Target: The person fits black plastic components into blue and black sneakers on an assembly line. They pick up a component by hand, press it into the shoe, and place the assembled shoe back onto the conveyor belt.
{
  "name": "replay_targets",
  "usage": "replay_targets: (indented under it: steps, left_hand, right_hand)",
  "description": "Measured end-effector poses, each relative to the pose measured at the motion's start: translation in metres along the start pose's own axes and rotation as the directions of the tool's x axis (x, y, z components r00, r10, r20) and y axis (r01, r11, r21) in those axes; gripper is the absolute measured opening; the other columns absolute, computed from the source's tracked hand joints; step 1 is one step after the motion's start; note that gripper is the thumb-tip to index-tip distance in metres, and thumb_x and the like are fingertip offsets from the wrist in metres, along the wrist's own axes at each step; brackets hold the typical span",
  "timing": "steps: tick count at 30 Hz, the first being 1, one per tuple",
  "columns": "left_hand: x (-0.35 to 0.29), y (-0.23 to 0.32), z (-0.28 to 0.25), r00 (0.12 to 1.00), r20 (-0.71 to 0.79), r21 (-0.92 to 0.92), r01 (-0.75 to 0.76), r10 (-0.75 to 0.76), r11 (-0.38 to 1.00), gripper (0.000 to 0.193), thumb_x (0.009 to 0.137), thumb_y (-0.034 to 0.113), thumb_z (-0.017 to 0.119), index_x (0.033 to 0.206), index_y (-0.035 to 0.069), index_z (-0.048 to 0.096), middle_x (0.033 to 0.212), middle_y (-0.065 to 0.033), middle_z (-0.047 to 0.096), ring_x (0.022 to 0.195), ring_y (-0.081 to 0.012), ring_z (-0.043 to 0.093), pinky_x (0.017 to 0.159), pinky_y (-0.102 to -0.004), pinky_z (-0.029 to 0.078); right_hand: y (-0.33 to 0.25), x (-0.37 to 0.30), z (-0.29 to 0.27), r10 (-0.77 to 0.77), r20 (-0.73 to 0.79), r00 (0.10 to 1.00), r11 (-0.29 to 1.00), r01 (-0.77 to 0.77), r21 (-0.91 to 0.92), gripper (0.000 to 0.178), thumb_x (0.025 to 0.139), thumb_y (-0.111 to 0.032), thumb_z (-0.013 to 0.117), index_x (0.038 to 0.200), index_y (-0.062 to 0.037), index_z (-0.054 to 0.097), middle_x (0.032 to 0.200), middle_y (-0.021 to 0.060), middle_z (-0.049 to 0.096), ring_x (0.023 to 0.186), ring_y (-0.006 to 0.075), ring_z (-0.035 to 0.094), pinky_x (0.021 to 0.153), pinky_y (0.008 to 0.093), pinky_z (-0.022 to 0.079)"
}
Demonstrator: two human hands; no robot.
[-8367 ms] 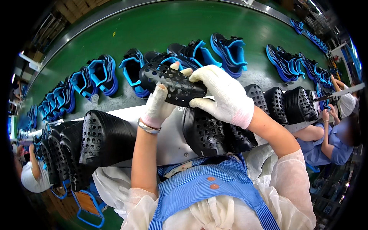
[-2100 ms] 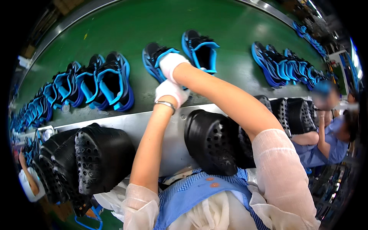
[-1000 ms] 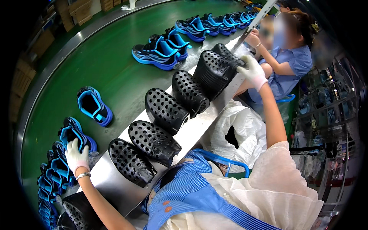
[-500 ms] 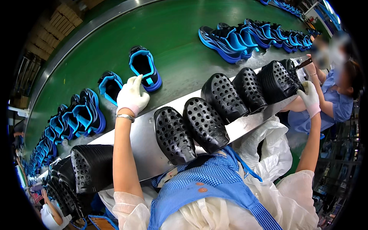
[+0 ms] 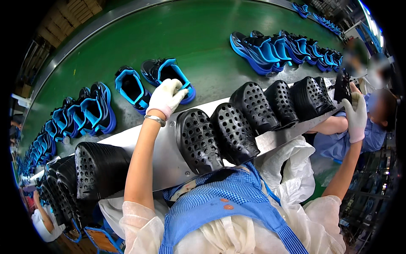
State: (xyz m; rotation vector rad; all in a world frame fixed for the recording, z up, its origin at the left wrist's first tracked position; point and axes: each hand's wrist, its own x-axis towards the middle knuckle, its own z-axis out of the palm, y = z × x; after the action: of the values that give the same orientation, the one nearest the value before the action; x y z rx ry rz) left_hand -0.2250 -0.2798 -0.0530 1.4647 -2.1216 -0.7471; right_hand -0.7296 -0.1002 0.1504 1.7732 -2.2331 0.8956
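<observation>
Head view: touched sneaker (image 5: 154,70) black (collar (image 5: 169,63) blue).

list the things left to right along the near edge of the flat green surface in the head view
Long row of black-and-blue sneakers → single sneaker → another sneaker with the white-gloved left hand at its heel end → second row of sneakers

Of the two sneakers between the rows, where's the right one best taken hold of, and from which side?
Probably take the sneaker by its blue heel collar, coming from your own side: it stands sole down, opening up, toe pointing away, so the heel faces you, with your left grip at it.
</observation>
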Motion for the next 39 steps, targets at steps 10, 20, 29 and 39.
replay_targets:
  steps: [10,20,29,39]
  left_hand:
    - [-0.031,0.007,-0.031,0.995,0.017,-0.953,-0.015,0.102,0.302,0.068,0.09,0.03,0.066,0.141,-0.003,0.036,0.126,-0.0113,0.054,0.116,-0.0205,0.053,0.099,-0.0328,0.045]
    - [-0.051,0.026,-0.033,0.994,-0.085,-0.985,-0.094,0.063,0.147,0.076,0.092,0.058,0.049,0.147,0.008,0.03,0.14,-0.0116,0.044,0.12,-0.021,0.051,0.102,-0.0341,0.044]
    - [-0.055,0.047,-0.027,0.99,-0.139,-0.99,-0.139,-0.014,-0.002,0.088,0.086,0.075,0.038,0.142,0.007,0.037,0.131,-0.0126,0.053,0.118,-0.0295,0.055,0.103,-0.0405,0.044]
    - [-0.049,0.039,-0.016,0.967,-0.148,-0.986,-0.161,-0.209,-0.046,0.051,0.095,0.05,0.053,0.119,0.005,0.054,0.106,-0.0043,0.061,0.096,-0.0137,0.06,0.086,-0.0304,0.051]
  right_hand:
    - [-0.251,-0.006,0.149,-0.641,0.282,0.714,0.756,0.525,0.39,0.042,0.068,-0.02,0.081,0.099,-0.0038,0.059,0.093,0.0114,0.057,0.082,0.0269,0.059,0.072,0.0339,0.05]
    - [-0.301,-0.028,0.218,-0.739,0.42,0.527,0.67,0.503,0.547,0.032,0.08,-0.02,0.071,0.103,-0.005,0.054,0.095,0.0133,0.057,0.082,0.0319,0.062,0.073,0.0385,0.052]
    - [-0.31,-0.016,0.221,-0.539,0.639,0.549,0.82,0.168,0.548,0.051,0.075,-0.039,0.074,0.103,-0.0002,0.057,0.096,0.0166,0.062,0.084,0.0305,0.063,0.077,0.0368,0.051]
    - [-0.311,-0.026,0.229,-0.565,0.568,0.598,0.799,0.225,0.557,0.048,0.083,-0.041,0.066,0.103,0.0021,0.06,0.09,0.0195,0.066,0.085,0.0345,0.065,0.076,0.0397,0.051]
